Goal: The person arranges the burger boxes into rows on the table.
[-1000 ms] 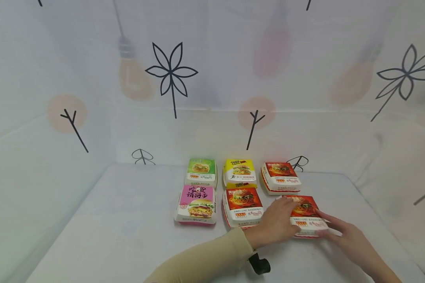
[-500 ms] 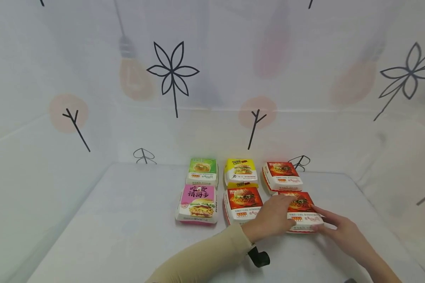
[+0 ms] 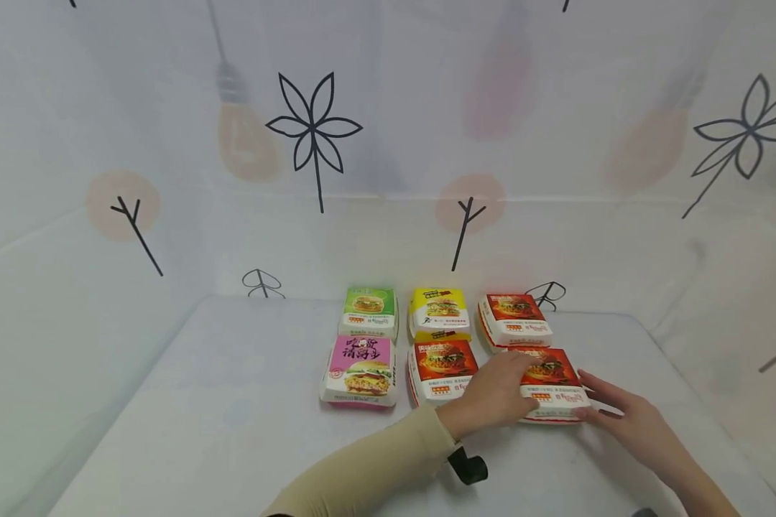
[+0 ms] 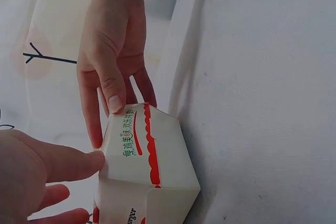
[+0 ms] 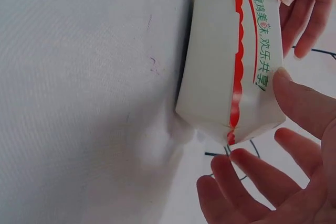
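A red-and-white burger box (image 3: 556, 393), printed with a burger, sits on the table at the front right of a group of boxes. My left hand (image 3: 494, 395) rests along its left side, with fingers over the top edge and thumb at the front left corner. At the other side is my right hand (image 3: 634, 424), its thumb touching the front right of the box. In the right wrist view, the right fingers (image 5: 257, 179) are spread loosely beside the box's end. The left wrist view shows the front wall (image 4: 157, 145) with a red scalloped band.
Behind stands another red box (image 3: 514, 316), then a yellow box (image 3: 438, 312) and a green box (image 3: 370, 309) leftward. A second red box (image 3: 442, 366) and a pink box (image 3: 360, 370) fill the front row. Patterned white cloth (image 3: 375, 237) encloses the table.
The front right burger box has moved slightly back and left, closer to the red box behind it. Both hands have moved with it, and the right fingers have loosened from its side.
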A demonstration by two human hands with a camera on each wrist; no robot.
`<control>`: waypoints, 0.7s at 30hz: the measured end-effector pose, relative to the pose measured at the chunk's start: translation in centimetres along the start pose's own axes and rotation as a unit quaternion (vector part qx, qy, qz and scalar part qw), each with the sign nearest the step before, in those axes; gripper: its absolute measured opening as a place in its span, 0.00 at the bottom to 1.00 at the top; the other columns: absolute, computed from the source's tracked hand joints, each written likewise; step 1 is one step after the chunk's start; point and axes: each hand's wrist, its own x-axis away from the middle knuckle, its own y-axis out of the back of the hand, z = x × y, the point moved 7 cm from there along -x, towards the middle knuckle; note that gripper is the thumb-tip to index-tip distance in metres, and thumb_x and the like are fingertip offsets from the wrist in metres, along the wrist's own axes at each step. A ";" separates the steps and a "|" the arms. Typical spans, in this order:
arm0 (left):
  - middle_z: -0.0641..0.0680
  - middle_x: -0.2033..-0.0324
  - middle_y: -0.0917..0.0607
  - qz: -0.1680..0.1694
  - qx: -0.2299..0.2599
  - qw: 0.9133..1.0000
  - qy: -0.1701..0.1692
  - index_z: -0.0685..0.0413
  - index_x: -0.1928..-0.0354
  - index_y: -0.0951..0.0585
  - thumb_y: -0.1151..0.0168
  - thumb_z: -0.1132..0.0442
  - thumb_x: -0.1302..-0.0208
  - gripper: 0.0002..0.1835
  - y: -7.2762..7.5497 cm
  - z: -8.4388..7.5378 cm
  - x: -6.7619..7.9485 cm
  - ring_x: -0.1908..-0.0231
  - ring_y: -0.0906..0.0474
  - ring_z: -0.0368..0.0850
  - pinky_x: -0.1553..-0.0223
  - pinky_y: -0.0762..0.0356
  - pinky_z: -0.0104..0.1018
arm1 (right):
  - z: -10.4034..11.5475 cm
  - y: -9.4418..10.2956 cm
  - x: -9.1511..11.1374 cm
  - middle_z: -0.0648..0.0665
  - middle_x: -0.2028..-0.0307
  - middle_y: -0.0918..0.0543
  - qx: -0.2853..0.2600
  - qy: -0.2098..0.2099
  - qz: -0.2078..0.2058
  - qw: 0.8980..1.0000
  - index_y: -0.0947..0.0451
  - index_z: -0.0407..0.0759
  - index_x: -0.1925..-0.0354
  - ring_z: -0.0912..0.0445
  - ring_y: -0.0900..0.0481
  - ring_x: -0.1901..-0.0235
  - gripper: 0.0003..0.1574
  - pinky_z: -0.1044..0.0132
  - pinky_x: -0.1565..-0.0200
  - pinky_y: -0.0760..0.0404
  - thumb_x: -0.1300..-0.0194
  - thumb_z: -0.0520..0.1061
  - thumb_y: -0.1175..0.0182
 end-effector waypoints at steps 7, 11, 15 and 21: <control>0.36 0.36 0.28 -0.011 0.031 0.999 0.015 0.33 0.33 0.28 0.31 0.47 0.37 0.31 1.3 0.9 0.4 0.36 0.35 0.33 0.39 0.30 0.35 | 0.3 0.5 -0.2 0.24 0.33 0.36 -0.006 -0.016 -0.009 1.000 0.43 0.36 0.25 0.29 0.38 0.35 0.57 0.43 0.46 0.23 0.37 0.67 0.36; 0.36 0.35 0.28 -0.026 0.049 0.998 0.010 0.34 0.34 0.26 0.34 0.48 0.35 0.27 2.7 1.5 1.1 0.35 0.34 0.34 0.39 0.30 0.36 | 1.0 0.9 0.0 0.23 0.33 0.36 -0.016 -0.018 -0.032 0.999 0.43 0.35 0.25 0.29 0.38 0.35 0.55 0.42 0.46 0.26 0.35 0.66 0.37; 0.37 0.38 0.25 -0.043 0.075 0.996 -0.003 0.34 0.36 0.25 0.35 0.49 0.33 0.23 4.2 2.1 2.1 0.42 0.28 0.33 0.44 0.27 0.33 | 2.0 1.4 0.4 0.23 0.35 0.33 -0.017 -0.007 -0.071 0.997 0.40 0.37 0.26 0.28 0.33 0.38 0.51 0.43 0.49 0.22 0.34 0.64 0.37; 0.39 0.48 0.20 -0.068 0.097 0.992 -0.035 0.40 0.40 0.22 0.38 0.55 0.30 0.18 6.6 3.5 3.8 0.53 0.25 0.31 0.57 0.26 0.24 | 4.7 1.4 0.8 0.28 0.36 0.28 -0.037 0.039 -0.126 0.991 0.34 0.37 0.30 0.32 0.31 0.39 0.42 0.77 0.56 0.22 0.32 0.57 0.37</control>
